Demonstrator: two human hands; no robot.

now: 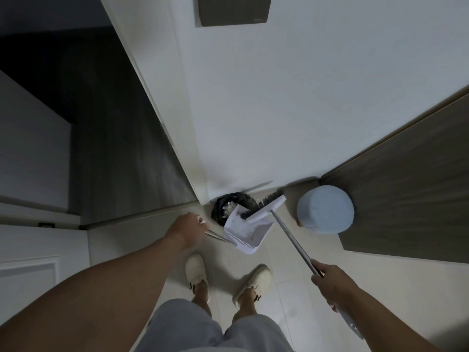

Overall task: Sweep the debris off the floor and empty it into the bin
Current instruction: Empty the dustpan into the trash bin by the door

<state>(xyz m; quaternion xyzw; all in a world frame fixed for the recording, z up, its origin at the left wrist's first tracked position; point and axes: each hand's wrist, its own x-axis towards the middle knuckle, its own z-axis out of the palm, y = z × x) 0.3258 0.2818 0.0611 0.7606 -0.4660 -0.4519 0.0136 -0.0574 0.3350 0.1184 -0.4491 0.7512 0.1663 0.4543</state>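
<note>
A small bin (220,209) lined with a black bag stands on the floor at the corner of the white wall, with white debris (228,207) inside. A white dustpan (245,231) is tilted over the bin's rim. My left hand (184,231) grips the dustpan's thin metal handle (217,237). The broom's white head with dark bristles (265,204) lies in the mouth of the dustpan. My right hand (330,280) grips the broom's metal pole (291,238) lower down.
A pale blue round stool (326,209) stands right of the bin against a dark wood panel (411,189). My feet in cream shoes (196,271) stand on the light tiles just behind the dustpan. A dark doorway (101,123) opens to the left.
</note>
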